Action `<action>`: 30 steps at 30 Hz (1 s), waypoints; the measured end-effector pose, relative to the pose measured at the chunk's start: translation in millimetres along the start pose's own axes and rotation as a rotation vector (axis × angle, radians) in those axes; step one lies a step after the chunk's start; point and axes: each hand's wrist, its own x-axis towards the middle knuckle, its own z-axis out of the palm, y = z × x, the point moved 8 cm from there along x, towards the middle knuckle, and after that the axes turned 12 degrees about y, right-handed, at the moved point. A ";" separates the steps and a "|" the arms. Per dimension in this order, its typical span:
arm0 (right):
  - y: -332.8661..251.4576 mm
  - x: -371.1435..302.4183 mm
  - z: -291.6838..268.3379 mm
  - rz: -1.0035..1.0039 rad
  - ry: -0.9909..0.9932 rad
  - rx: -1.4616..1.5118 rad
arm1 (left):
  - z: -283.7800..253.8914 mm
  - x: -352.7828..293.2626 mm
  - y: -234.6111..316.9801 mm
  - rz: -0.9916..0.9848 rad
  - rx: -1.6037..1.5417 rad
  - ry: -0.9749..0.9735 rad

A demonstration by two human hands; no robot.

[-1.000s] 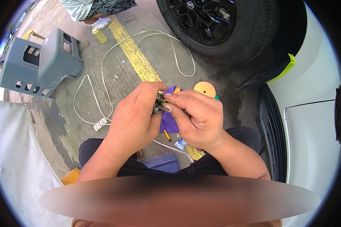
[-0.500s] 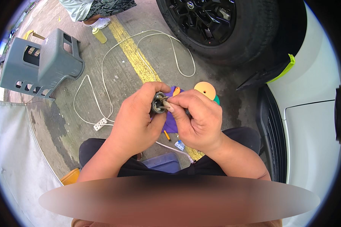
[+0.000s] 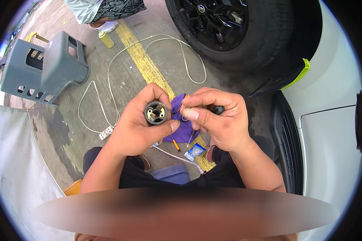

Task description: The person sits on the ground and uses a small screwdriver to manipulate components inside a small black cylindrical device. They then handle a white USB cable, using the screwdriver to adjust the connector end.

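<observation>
In my left hand [image 3: 138, 120] is a round black cylindrical part [image 3: 156, 113], its open end facing up. Pale and brass-coloured metal pieces show inside it around a dark centre. My right hand [image 3: 221, 118] is held apart to the right, thumb and fingertips pinched together. Whatever small piece sits in that pinch is too hidden to name. A dark rounded thing [image 3: 218, 109] shows at the curled fingers of this hand. Below both hands a purple cloth [image 3: 182, 131] lies on the ground, with an orange-handled screwdriver [image 3: 175, 143] by its edge.
A blue-and-white packet [image 3: 195, 152] lies near my feet. White cable [image 3: 108, 80] loops over the ground to a power strip [image 3: 105, 132]. Grey plastic stools [image 3: 60, 60] stand left; a car wheel [image 3: 229, 28] and white body panel [image 3: 330, 132] are right. Another person [image 3: 104, 12] is far left.
My hands have drawn apart: the right moved off the cylindrical part to the right, the left slightly left. The part's open end now faces up. The orange and green discs are hidden.
</observation>
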 end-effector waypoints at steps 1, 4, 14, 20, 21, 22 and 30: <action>1.5 -1.7 0.7 0.009 -0.012 -0.002 | 0.0 -0.8 -0.8 -0.014 -0.044 -0.015; 2.2 -4.5 3.0 -0.016 -0.052 -0.012 | 2.2 2.9 13.0 0.277 0.115 0.005; -7.7 -6.6 11.3 -0.106 -0.108 -0.050 | 4.3 -4.1 34.2 0.515 0.384 -0.010; -13.4 -2.8 7.2 -0.157 -0.068 -0.096 | -0.9 -4.6 34.8 0.505 0.351 0.023; -12.6 -4.1 7.9 -0.141 -0.062 -0.065 | 0.6 -5.4 35.5 0.532 0.363 0.010; -9.7 -5.6 9.6 -0.105 -0.058 -0.052 | 2.3 -6.4 36.3 0.558 0.375 -0.003; -26.0 -7.0 16.6 -0.396 -0.052 -0.222 | 4.8 -13.2 46.4 0.652 0.461 0.049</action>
